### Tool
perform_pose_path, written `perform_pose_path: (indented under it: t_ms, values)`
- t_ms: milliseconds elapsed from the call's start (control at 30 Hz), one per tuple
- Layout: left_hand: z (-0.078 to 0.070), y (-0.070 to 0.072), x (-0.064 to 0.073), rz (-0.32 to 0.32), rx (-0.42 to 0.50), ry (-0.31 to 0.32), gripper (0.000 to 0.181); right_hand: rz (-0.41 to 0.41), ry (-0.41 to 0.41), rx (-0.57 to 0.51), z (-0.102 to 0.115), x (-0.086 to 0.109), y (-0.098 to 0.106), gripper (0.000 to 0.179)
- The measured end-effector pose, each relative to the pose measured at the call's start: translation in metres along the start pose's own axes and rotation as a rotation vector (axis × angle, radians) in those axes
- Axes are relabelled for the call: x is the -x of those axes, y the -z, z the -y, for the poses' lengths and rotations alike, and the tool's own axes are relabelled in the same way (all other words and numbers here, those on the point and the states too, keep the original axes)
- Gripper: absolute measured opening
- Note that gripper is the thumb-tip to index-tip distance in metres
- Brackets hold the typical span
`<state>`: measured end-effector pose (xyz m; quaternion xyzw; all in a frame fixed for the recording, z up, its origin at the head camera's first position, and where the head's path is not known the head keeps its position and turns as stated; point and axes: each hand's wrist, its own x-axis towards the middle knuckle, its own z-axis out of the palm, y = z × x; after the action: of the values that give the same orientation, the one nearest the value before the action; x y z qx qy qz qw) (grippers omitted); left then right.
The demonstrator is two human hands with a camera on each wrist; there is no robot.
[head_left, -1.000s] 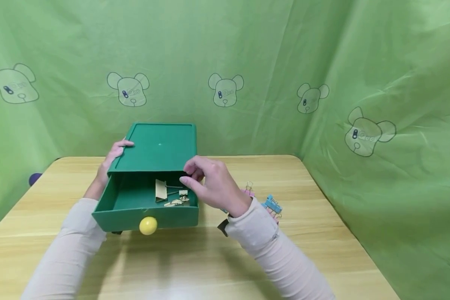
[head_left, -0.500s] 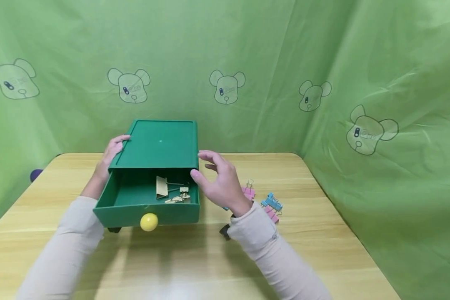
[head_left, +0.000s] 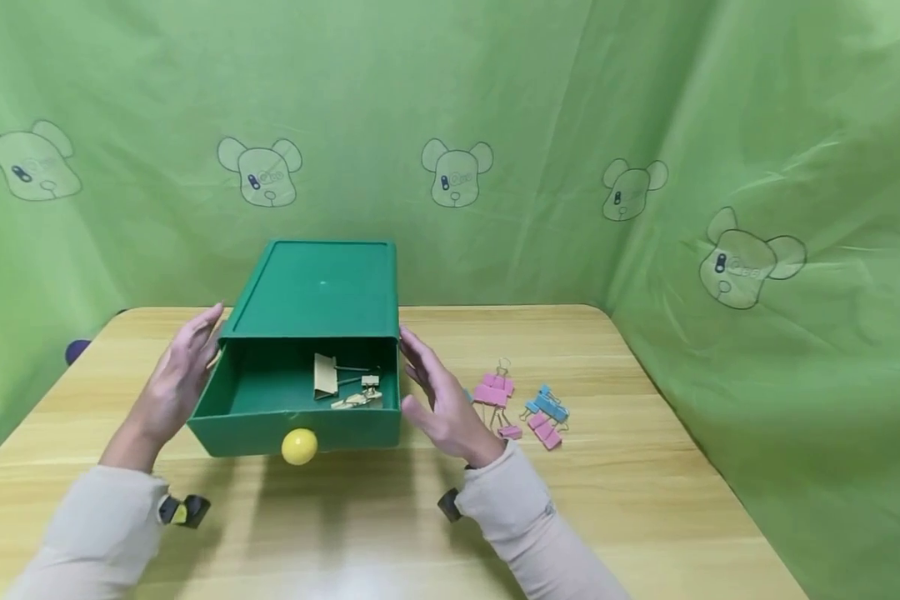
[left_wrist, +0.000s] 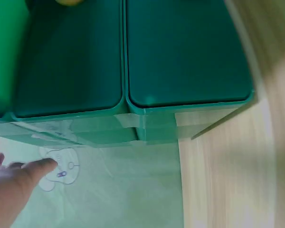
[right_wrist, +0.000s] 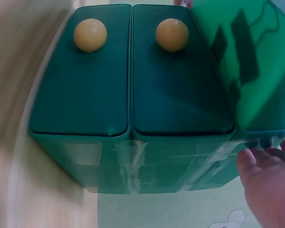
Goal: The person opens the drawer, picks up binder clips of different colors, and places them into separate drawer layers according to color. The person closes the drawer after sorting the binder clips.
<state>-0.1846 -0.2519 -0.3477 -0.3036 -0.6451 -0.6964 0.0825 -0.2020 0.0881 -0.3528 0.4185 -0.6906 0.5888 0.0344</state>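
A green drawer cabinet (head_left: 322,279) stands on the table, its top drawer (head_left: 240,435) pulled out by a yellow knob-fronted face. Inside that drawer lie a large gold binder clip (head_left: 325,377) and several smaller gold clips (head_left: 358,400). My left hand (head_left: 176,383) is raised just off the cabinet's left side, fingers extended and holding nothing. On the other side, my right hand (head_left: 442,400) has its fingers along the cabinet's right wall, thumb near the drawer. Two lower drawers (right_wrist: 180,90) are closed in the right wrist view.
Pink binder clips (head_left: 493,389) and a blue binder clip (head_left: 551,405) lie in a loose group on the table right of the cabinet. Green curtains (head_left: 525,100) enclose the table's back and sides. A purple object (head_left: 76,350) shows past the left edge.
My right hand has left the drawer opening and moved down along the cabinet's right side. My left hand has come off the cabinet's top left edge, moving left and toward me.
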Motion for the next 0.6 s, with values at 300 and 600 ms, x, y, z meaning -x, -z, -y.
perform_pose_path:
  t_ms: [300, 600]
  values:
    - [0.003, 0.009, 0.019, 0.295, -0.043, -0.149, 0.088, 0.085, 0.024, 0.007, -0.005, 0.002, 0.005, 0.125]
    - [-0.02, 0.004, 0.019, 0.157, -0.257, 0.13, 0.097, 0.006, -0.055, 0.082, -0.005, -0.006, 0.005, 0.121]
